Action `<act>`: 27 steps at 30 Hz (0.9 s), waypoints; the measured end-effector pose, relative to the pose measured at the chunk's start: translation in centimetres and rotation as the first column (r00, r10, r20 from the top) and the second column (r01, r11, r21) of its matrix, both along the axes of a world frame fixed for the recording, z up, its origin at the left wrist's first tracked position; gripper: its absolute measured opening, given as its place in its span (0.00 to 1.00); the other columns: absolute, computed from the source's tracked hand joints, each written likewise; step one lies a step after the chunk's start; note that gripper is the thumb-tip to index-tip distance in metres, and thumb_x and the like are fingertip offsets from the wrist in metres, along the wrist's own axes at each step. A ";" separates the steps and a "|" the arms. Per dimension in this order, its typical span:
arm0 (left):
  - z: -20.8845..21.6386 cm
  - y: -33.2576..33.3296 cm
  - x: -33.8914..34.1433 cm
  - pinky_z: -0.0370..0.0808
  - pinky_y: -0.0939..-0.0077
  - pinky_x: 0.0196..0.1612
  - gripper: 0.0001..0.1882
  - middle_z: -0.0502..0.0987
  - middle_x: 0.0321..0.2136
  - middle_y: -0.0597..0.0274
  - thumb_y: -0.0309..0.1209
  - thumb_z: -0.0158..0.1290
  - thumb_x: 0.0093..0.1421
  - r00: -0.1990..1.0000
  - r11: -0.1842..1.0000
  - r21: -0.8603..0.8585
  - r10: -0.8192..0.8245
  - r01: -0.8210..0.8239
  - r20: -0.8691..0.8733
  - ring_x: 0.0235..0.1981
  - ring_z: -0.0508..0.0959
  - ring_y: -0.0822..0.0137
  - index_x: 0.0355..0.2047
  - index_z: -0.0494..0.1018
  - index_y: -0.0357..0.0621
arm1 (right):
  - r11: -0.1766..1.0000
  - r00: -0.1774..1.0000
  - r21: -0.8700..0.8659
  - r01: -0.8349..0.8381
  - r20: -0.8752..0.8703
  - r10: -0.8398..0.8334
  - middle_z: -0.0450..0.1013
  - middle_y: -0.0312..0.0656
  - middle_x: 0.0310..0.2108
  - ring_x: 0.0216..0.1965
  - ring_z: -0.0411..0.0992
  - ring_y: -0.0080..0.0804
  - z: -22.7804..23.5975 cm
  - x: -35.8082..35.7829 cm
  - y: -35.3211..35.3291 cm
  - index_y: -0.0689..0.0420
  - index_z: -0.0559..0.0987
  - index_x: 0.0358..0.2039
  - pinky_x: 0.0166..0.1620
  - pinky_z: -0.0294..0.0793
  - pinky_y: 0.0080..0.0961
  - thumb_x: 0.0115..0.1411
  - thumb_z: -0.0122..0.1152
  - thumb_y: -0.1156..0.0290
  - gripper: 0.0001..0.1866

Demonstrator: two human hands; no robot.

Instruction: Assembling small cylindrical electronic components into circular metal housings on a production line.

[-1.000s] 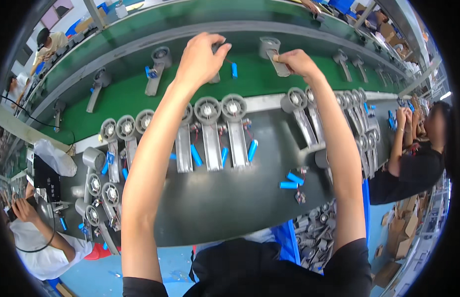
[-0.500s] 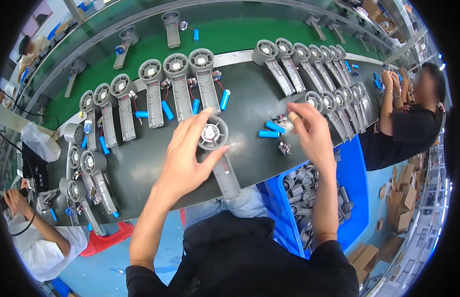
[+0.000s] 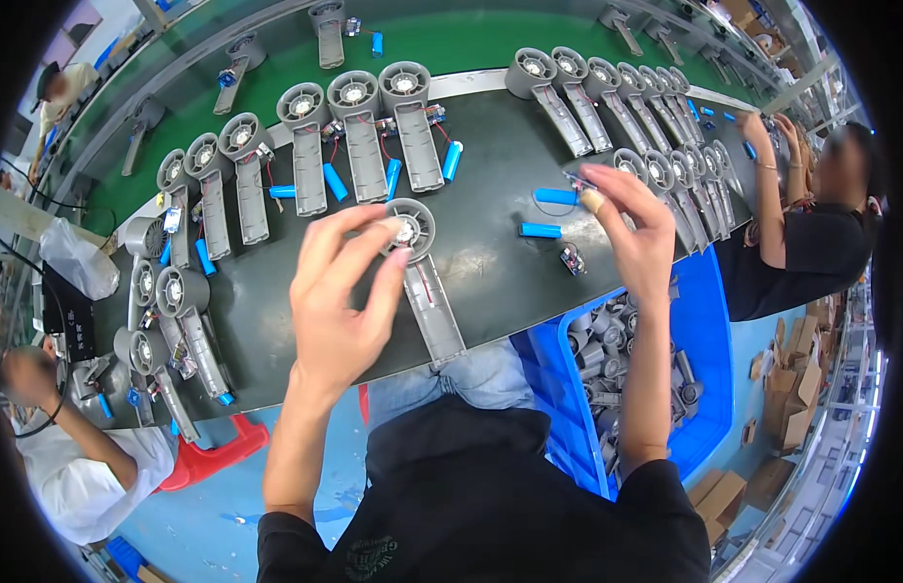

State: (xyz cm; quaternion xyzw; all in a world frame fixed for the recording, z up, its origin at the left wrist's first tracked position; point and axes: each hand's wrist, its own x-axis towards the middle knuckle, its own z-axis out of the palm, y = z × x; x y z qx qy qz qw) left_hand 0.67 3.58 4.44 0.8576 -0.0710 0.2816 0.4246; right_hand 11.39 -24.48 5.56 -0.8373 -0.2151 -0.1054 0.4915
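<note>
In front of me on the dark green table lies a grey fan housing (image 3: 435,309) with a long open handle pointing toward me. My left hand (image 3: 346,287) curls over the left side of its round fan end, thumb and fingertips at the rim and hub. Off to the right, my right hand (image 3: 634,223) pinches a small circuit board (image 3: 579,182) between thumb and fingers. A blue battery cell (image 3: 556,196) hangs or lies just left of those fingers, with a thin wire beside it. Below it rest another blue cell (image 3: 541,230) and a small circuit board (image 3: 572,258).
Rows of similar grey housings (image 3: 415,146) stand along the table's far side, several with blue cells. A blue bin (image 3: 699,389) full of grey parts is below the right edge. A co-worker (image 3: 811,223) works at right, another person (image 3: 92,466) at left. Beyond runs a green belt (image 3: 471,49).
My right hand has lifted the circuit board off the table, drawing its blue cell up and right. My left hand has shifted left on the fan end, its fingers now more curled.
</note>
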 end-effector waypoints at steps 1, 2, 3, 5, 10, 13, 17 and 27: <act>0.3 -0.4 0.2 0.74 0.70 0.49 0.14 0.80 0.45 0.51 0.19 0.58 0.56 0.998 0.998 -0.009 -0.056 0.056 0.007 0.45 0.79 0.59 0.44 0.80 0.35 | 1.000 1.000 -0.002 -0.004 0.001 0.004 0.76 0.38 0.38 0.38 0.72 0.22 -0.3 -0.4 0.3 0.63 0.83 0.48 0.44 0.72 0.20 0.60 0.61 0.81 0.15; 0.3 -1.0 0.7 0.74 0.70 0.49 0.14 0.80 0.45 0.51 0.19 0.58 0.56 0.994 0.992 -0.059 -0.110 0.111 0.009 0.46 0.79 0.59 0.45 0.80 0.35 | 0.990 0.999 0.131 -0.051 0.000 0.051 0.75 0.40 0.41 0.41 0.72 0.24 -0.7 -1.0 0.6 0.65 0.82 0.47 0.46 0.72 0.20 0.59 0.61 0.83 0.15; 0.4 -1.7 1.2 0.74 0.70 0.49 0.15 0.80 0.46 0.52 0.18 0.58 0.56 0.986 0.981 -0.107 -0.163 0.164 0.013 0.46 0.79 0.60 0.45 0.80 0.35 | 0.960 0.995 0.262 -0.097 0.006 0.099 0.74 0.42 0.43 0.44 0.72 0.26 -1.2 -1.7 1.0 0.66 0.82 0.47 0.48 0.71 0.20 0.59 0.61 0.84 0.15; 0.8 -3.5 2.1 0.74 0.71 0.48 0.16 0.80 0.47 0.52 0.18 0.59 0.56 0.970 0.937 -0.255 -0.243 0.238 0.014 0.46 0.79 0.60 0.46 0.80 0.36 | 0.871 0.981 0.475 -0.122 -0.073 0.178 0.75 0.45 0.43 0.44 0.74 0.29 -1.8 -3.2 2.0 0.65 0.83 0.46 0.46 0.74 0.21 0.57 0.63 0.86 0.15; 0.4 -4.9 3.0 0.75 0.70 0.45 0.15 0.82 0.39 0.57 0.17 0.62 0.52 0.914 0.865 -0.297 -0.393 0.405 0.104 0.41 0.80 0.61 0.42 0.82 0.37 | 0.809 0.935 0.541 -0.232 -0.104 0.338 0.77 0.49 0.47 0.48 0.75 0.33 -2.4 -5.0 3.8 0.65 0.82 0.48 0.50 0.75 0.26 0.58 0.63 0.84 0.16; 1.4 -3.9 2.7 0.75 0.69 0.43 0.15 0.81 0.37 0.57 0.17 0.62 0.49 0.923 0.927 -0.032 -0.367 0.373 0.115 0.38 0.79 0.59 0.39 0.81 0.37 | 0.881 0.948 0.385 -0.276 -0.043 0.316 0.76 0.48 0.49 0.49 0.74 0.35 -1.7 -4.4 3.4 0.64 0.80 0.50 0.51 0.74 0.29 0.55 0.67 0.81 0.20; 3.1 -3.5 2.3 0.75 0.68 0.41 0.15 0.80 0.36 0.56 0.17 0.63 0.48 0.937 0.927 0.194 -0.341 0.321 0.080 0.36 0.78 0.58 0.38 0.80 0.37 | 0.946 0.925 -0.076 -0.316 0.195 0.325 0.75 0.47 0.50 0.49 0.73 0.42 0.0 -4.9 3.9 0.62 0.79 0.52 0.50 0.75 0.34 0.50 0.71 0.76 0.25; 1.3 0.2 -0.3 0.78 0.72 0.43 0.17 0.80 0.41 0.54 0.14 0.60 0.51 0.966 0.961 0.119 -0.240 0.251 -0.101 0.42 0.81 0.59 0.42 0.80 0.36 | 0.975 0.972 0.154 -0.162 -0.144 0.184 0.77 0.42 0.43 0.43 0.75 0.27 -3.7 -6.2 4.4 0.61 0.82 0.51 0.45 0.73 0.23 0.57 0.64 0.81 0.19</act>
